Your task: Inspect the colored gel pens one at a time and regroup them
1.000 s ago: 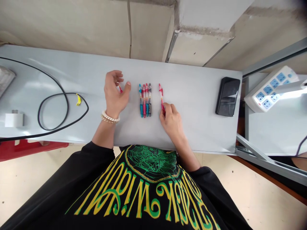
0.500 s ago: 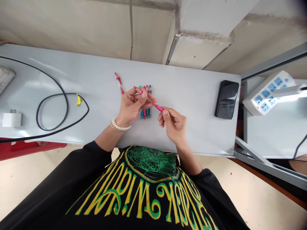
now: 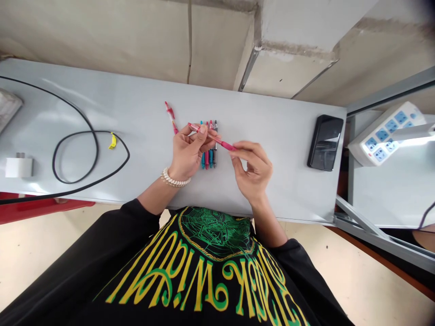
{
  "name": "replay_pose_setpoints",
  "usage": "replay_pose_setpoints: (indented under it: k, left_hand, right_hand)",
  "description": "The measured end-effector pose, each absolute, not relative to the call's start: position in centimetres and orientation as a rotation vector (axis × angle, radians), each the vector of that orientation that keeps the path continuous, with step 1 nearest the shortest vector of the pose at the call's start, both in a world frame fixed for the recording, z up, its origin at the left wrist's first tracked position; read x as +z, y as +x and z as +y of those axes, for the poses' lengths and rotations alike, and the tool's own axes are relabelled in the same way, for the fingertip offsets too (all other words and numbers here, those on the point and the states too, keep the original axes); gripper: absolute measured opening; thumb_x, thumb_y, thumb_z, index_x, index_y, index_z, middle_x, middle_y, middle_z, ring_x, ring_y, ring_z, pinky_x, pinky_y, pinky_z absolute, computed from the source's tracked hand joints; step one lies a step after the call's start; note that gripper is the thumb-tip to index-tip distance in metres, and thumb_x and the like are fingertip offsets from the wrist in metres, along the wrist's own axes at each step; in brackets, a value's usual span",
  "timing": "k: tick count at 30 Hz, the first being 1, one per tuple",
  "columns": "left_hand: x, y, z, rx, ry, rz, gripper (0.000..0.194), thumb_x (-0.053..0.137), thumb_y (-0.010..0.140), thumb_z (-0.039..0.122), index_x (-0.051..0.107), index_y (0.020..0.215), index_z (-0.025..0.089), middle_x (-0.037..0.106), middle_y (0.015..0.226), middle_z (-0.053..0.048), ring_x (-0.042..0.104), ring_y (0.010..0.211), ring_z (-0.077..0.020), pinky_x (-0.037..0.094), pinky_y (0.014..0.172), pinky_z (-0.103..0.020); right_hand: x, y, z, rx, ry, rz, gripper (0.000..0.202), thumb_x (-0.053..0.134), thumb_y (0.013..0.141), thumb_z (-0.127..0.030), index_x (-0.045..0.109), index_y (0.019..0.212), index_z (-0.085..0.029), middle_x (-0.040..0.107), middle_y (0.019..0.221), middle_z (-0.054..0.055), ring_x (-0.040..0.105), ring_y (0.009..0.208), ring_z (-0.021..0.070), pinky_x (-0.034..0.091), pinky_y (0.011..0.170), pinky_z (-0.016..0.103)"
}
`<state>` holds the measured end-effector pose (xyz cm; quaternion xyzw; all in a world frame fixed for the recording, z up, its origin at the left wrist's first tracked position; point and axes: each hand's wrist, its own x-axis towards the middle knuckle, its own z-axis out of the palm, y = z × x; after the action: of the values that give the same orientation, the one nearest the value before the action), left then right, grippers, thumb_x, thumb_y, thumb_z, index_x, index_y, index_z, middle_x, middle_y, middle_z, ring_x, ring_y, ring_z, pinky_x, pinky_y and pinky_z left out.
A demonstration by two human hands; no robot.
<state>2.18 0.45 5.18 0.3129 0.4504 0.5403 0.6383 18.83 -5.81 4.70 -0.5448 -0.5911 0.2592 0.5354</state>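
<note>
My left hand [image 3: 188, 151] is closed around the clear barrel of a pink pen [image 3: 227, 145], held slanting above the table. The fingers of my right hand [image 3: 253, 170] pinch the pen's pink lower end. Under and beside my left hand lie several pens in a row, among them a blue one [image 3: 203, 160], a red one [image 3: 207, 162] and a black one [image 3: 215, 158]; my fingers cover their middles. Another pink pen [image 3: 171, 114] lies apart, up and to the left, its lower end close to my left hand.
A black phone [image 3: 325, 142] lies near the table's right end. To the left are a looped black cable [image 3: 97, 149] with a yellow tag [image 3: 112, 141] and a white charger [image 3: 19, 167]. A white power strip [image 3: 387, 133] stands beyond the metal frame at right.
My right hand has shifted slightly right and turned, its fingers now further out at the pen's end. The pen lies at a flatter slant. My left hand keeps its grip.
</note>
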Motion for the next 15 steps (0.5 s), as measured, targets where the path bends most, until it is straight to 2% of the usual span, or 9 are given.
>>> replay_pose_setpoints:
  k: [2,4,5,7,9,11,13,15]
  left_hand:
    - [5.16,2.16,0.44,1.234,0.713,1.031,0.041,0.093,0.081,0.052,0.067,0.088,0.021,0.081,0.090,-0.003,0.083,0.087,-0.0179,0.068,0.073,-0.022]
    - [5.12,2.17,0.41,1.243,0.719,1.029,0.039,0.091,0.084,0.051,0.067,0.088,0.020,0.081,0.090,-0.003,0.083,0.087,-0.0177,0.068,0.074,-0.021]
    - [5.10,2.19,0.39,1.250,0.722,1.022,0.038,0.091,0.084,0.050,0.067,0.089,0.020,0.081,0.090,-0.003,0.083,0.087,-0.0175,0.068,0.073,-0.021]
    - [5.05,2.24,0.36,1.263,0.730,0.997,0.039,0.092,0.083,0.050,0.068,0.088,0.020,0.080,0.088,-0.002,0.083,0.086,-0.0175,0.067,0.072,-0.021]
    - [5.00,2.29,0.33,1.262,0.736,0.986,0.041,0.093,0.081,0.052,0.068,0.088,0.021,0.081,0.088,-0.002,0.083,0.086,-0.0181,0.068,0.072,-0.021]
    - [4.97,2.31,0.33,1.249,0.739,1.002,0.042,0.093,0.079,0.054,0.069,0.089,0.021,0.081,0.089,-0.001,0.083,0.087,-0.0190,0.068,0.073,-0.022]
    - [4.95,2.30,0.33,1.241,0.741,1.010,0.042,0.093,0.079,0.055,0.069,0.089,0.022,0.081,0.089,-0.001,0.083,0.087,-0.0192,0.068,0.073,-0.022]
    - [4.94,2.29,0.35,1.243,0.742,0.996,0.042,0.094,0.079,0.053,0.069,0.088,0.021,0.081,0.088,-0.001,0.083,0.086,-0.0185,0.068,0.072,-0.022]
  right_hand:
    - [4.99,18.84,-5.67,0.646,-1.246,-1.394,0.019,0.073,0.100,-0.034,0.074,0.118,-0.026,0.075,0.114,0.007,0.078,0.096,0.0199,0.071,0.083,0.040]
    - [5.09,18.87,-5.59,0.697,-1.228,-1.384,0.020,0.070,0.103,-0.029,0.071,0.122,-0.027,0.076,0.102,0.004,0.077,0.085,0.0168,0.070,0.077,0.036]
    - [5.08,18.88,-5.59,0.679,-1.228,-1.398,0.014,0.067,0.104,-0.027,0.073,0.117,-0.027,0.075,0.099,0.003,0.076,0.085,0.0162,0.069,0.077,0.035]
    - [5.00,18.90,-5.63,0.597,-1.241,-1.444,0.009,0.066,0.104,-0.027,0.075,0.105,-0.026,0.074,0.112,0.007,0.076,0.097,0.0186,0.069,0.086,0.039]
    - [4.91,18.92,-5.67,0.614,-1.281,-1.462,0.014,0.069,0.103,-0.031,0.073,0.115,-0.027,0.072,0.122,0.009,0.076,0.103,0.0204,0.069,0.089,0.041]
    - [4.86,18.92,-5.67,0.668,-1.313,-1.478,0.019,0.063,0.106,-0.031,0.070,0.123,-0.028,0.074,0.111,0.006,0.076,0.095,0.0187,0.069,0.084,0.040]
    - [4.86,18.91,-5.62,0.604,-1.292,-1.529,0.017,0.057,0.108,-0.027,0.074,0.111,-0.029,0.074,0.111,0.006,0.075,0.102,0.0200,0.068,0.087,0.042]
    - [4.83,18.92,-5.56,0.519,-1.259,-1.573,0.013,0.063,0.105,-0.028,0.076,0.105,-0.029,0.070,0.127,0.009,0.072,0.118,0.0239,0.068,0.092,0.045]
